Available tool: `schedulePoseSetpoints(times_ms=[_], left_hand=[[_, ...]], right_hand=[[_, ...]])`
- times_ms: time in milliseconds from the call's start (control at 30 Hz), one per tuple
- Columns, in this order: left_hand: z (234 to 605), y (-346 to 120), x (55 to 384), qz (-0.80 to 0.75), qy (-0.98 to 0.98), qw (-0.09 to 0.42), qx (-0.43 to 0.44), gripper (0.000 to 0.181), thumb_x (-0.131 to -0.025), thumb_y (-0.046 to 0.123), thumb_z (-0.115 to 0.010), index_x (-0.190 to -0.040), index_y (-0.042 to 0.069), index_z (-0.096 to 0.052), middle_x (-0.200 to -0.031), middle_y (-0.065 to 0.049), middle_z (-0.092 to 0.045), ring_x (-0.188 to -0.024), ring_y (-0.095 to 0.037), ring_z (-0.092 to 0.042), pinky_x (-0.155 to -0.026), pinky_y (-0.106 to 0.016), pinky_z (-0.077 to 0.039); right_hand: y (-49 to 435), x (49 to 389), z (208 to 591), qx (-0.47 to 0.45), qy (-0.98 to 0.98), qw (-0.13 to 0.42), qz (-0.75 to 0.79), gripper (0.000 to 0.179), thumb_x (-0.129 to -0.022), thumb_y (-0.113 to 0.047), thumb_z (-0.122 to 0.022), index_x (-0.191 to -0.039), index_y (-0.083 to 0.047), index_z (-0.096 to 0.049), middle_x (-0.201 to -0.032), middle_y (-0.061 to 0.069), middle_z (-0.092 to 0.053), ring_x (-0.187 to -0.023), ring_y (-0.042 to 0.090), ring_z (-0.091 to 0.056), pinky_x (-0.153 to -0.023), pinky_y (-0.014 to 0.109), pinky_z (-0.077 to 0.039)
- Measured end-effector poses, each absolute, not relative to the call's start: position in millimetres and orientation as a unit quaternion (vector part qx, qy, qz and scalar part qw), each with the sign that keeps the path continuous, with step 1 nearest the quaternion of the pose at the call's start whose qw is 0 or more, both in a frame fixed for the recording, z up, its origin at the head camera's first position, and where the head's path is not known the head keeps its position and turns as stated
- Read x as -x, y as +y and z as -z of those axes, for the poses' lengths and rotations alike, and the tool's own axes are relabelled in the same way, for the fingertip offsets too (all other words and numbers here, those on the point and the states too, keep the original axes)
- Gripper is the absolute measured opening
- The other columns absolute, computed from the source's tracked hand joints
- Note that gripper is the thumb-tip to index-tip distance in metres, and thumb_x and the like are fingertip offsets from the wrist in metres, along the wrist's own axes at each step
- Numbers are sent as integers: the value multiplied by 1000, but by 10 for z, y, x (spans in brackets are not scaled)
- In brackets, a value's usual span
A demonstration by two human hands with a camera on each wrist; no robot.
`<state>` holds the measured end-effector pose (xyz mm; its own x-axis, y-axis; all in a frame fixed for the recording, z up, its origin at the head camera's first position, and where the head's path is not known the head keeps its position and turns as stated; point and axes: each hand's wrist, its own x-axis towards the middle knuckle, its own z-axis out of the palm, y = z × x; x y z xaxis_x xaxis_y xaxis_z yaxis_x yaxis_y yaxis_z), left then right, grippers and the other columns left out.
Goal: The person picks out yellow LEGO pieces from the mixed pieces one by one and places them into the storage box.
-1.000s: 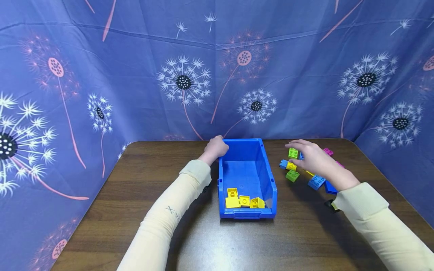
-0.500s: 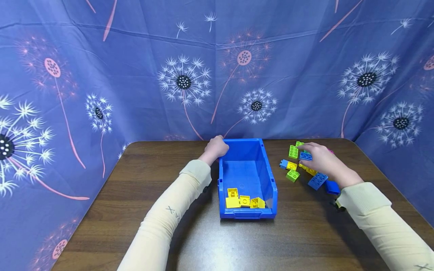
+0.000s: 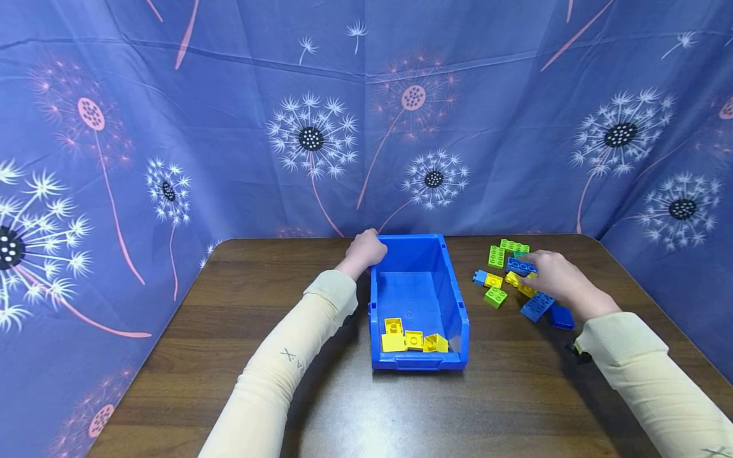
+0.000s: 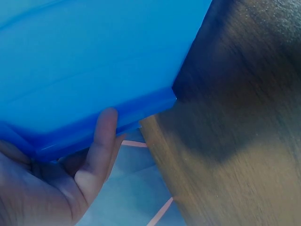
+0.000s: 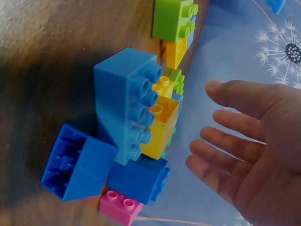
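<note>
My left hand [image 3: 366,249] grips the far left corner of a blue plastic bin [image 3: 406,292]; in the left wrist view its thumb [image 4: 104,132] lies over the rim. Several yellow toy bricks [image 3: 413,340] lie at the bin's near end. Over a loose group of building bricks on the right, my right hand [image 3: 558,280] hovers with fingers spread and nothing in them. Nearest it are a yellow brick [image 3: 527,288], a dark blue brick [image 3: 520,266] and a lighter blue brick [image 3: 537,306]. The right wrist view also shows a pink brick [image 5: 121,207].
Left of the group sit a light blue brick [image 3: 479,277], a yellow brick [image 3: 493,280] and a green brick [image 3: 495,297]. Another green brick [image 3: 495,256] is farther back. A dark blue block [image 3: 562,317] lies by the right wrist. A patterned cloth [image 3: 240,127] hangs behind the wooden table [image 3: 252,299].
My right hand has moved to the right over the bricks, uncovering green, dark blue and yellow ones. The left hand and the bin have stayed in place.
</note>
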<state>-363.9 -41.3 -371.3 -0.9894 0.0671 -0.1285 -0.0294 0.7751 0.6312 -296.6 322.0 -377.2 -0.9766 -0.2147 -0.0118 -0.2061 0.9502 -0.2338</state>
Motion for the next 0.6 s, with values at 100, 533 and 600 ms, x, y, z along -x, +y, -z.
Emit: schedulePoseSetpoints(times_ms=[100, 533, 600], left_hand=[[3711, -407, 3642, -336, 939, 75, -6, 47, -93, 18, -47, -137, 4, -42, -121, -19, -56, -75, -32, -68, -64, -42, -58], [3725, -400, 3638, -333, 941, 63, -9, 48, -92, 18, -47, -138, 4, -43, -120, -18, -57, -62, -25, -64, -60, -40, -58], [3730, -400, 3636, -336, 940, 61, -11, 48, -93, 18, -47, -138, 3, -42, -121, -19, -57, -64, -26, -64, -61, -40, -58]], right_hand=[[3255, 2979, 3789, 103, 988, 24, 108, 52, -82, -19, -70, -122, 12, -55, -121, 36, -53, -106, 49, -52, -86, 62, -45], [3360, 3053, 3976, 116, 991, 15, 71, 35, -78, -17, -73, -101, 8, -66, -98, 28, -65, -83, 36, -63, -75, 55, -52], [3370, 3062, 3988, 116, 991, 13, 67, 34, -77, -16, -73, -100, 8, -67, -98, 28, -65, -84, 38, -62, -75, 55, -51]])
